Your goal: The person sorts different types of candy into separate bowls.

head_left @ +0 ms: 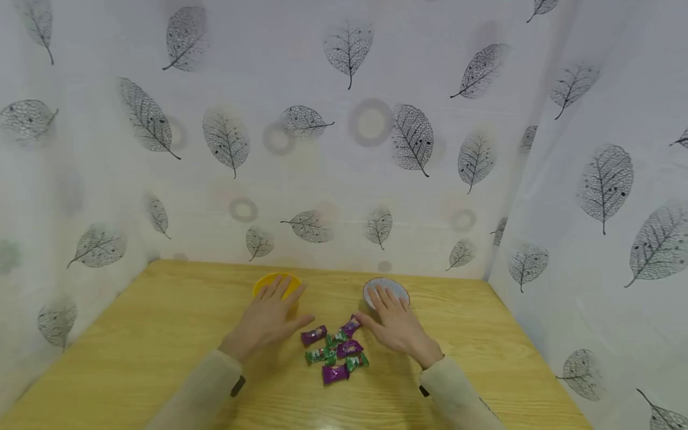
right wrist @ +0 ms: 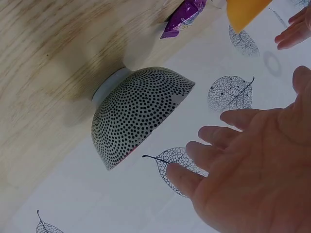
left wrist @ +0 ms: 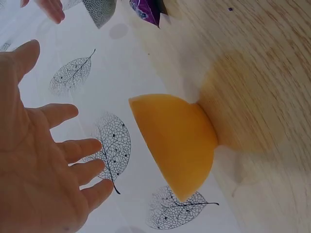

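My left hand (head_left: 269, 316) hovers palm down with fingers spread, its fingertips overlapping a yellow bowl (head_left: 260, 286) in the head view. The left wrist view shows a gap between that hand and the yellow bowl (left wrist: 177, 141), which stands upright on the table. Over on the right, my right hand (head_left: 396, 327) is held the same way above a white bowl dotted in black (right wrist: 138, 109). Neither hand holds anything. Between the hands lies a loose group of wrapped candies, some purple (head_left: 335, 374) and some green (head_left: 317, 356).
The wooden table (head_left: 462, 340) carries both bowls near its far edge. A white curtain (head_left: 301, 179) printed with dark leaves hangs behind the table and along its sides.
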The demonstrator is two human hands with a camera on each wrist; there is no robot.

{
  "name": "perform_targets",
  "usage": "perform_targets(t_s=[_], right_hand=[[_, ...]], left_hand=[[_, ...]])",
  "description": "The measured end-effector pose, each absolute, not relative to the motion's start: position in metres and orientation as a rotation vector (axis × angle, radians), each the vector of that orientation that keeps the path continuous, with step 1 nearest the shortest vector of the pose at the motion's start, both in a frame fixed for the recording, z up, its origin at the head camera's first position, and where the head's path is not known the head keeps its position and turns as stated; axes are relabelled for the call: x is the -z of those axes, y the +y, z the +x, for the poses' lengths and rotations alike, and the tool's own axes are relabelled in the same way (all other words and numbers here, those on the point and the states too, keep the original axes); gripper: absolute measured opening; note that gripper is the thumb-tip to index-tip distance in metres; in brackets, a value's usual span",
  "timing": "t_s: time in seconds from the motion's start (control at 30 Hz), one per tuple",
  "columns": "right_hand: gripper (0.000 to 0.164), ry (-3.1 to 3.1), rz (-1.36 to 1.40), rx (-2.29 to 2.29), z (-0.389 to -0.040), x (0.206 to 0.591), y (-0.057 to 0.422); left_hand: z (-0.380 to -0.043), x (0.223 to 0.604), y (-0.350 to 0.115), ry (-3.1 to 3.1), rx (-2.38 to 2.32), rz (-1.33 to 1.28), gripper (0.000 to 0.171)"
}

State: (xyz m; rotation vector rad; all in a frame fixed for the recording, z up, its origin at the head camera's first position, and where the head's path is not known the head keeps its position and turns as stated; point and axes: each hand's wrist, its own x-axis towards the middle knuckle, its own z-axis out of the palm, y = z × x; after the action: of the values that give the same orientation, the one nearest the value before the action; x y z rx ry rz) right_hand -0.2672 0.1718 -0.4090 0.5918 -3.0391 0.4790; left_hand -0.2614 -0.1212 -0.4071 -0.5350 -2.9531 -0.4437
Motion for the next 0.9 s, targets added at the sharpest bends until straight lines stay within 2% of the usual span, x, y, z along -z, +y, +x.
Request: perform_targets(t_s=[0.2, 0.4, 0.7, 0.9], right_hand=[[0.075, -2.961, 0.618, -0.538, -0.269, 0.41, 0.174], [0.067, -2.831, 0.605, -0.673, -0.268, 0.409, 0.176], [0.038, -2.595, 0.536, -0.857, -0.272, 0.41, 0.18], [0.029, -2.537, 0.424, -1.102, -0.28, 0.418, 0.187]], left_hand=[[-0.267, 0.41, -0.12, -2.932, 0.482, -0.544, 0.082], [-0.27, 0.411, -0.117, -2.853, 0.523, -0.544, 0.074], [-0.277, 0.414, -0.108, -2.712, 0.778, -0.529, 0.057], [-0.279, 0.415, -0.101, -2.635, 1.001, -0.61, 0.041]])
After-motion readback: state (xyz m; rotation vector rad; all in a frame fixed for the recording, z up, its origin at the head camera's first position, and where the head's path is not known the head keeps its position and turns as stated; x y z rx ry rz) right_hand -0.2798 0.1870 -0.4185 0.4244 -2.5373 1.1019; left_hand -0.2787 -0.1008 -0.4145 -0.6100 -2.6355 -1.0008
